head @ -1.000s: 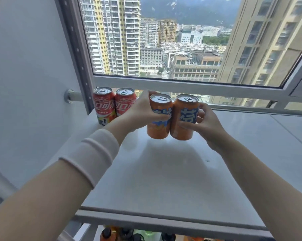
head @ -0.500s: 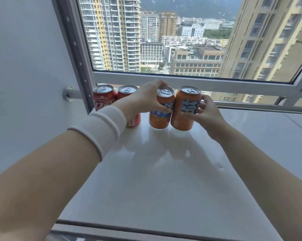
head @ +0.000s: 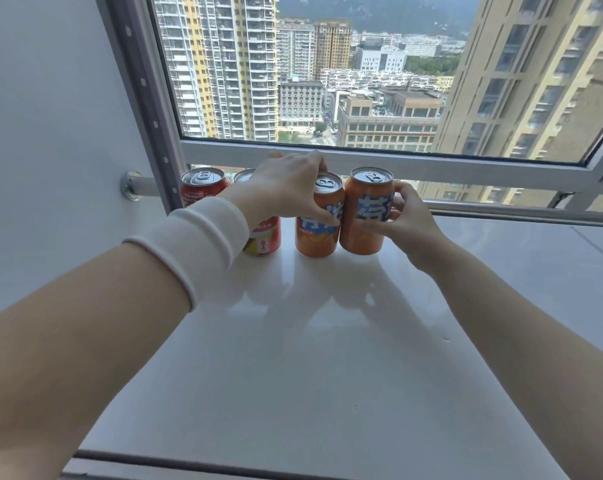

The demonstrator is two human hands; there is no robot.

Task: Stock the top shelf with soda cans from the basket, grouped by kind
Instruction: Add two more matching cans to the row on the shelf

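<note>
Two orange soda cans stand side by side at the back of the white top shelf. My left hand grips the left orange can from its left side, thumb across the label. My right hand holds the right orange can from its right side. Left of them stand two red cans: one red can at the far left, and a second red can mostly hidden behind my left wrist and its white wristband. The basket is out of sight.
A grey window frame runs right behind the cans, with a city view beyond. A grey upright post and a metal rail stand at the shelf's left back corner. A grey wall is on the left.
Both hands have carried the two orange cans back and set them down on the shelf next to the red cans. The camera has moved closer and looks up a little.
</note>
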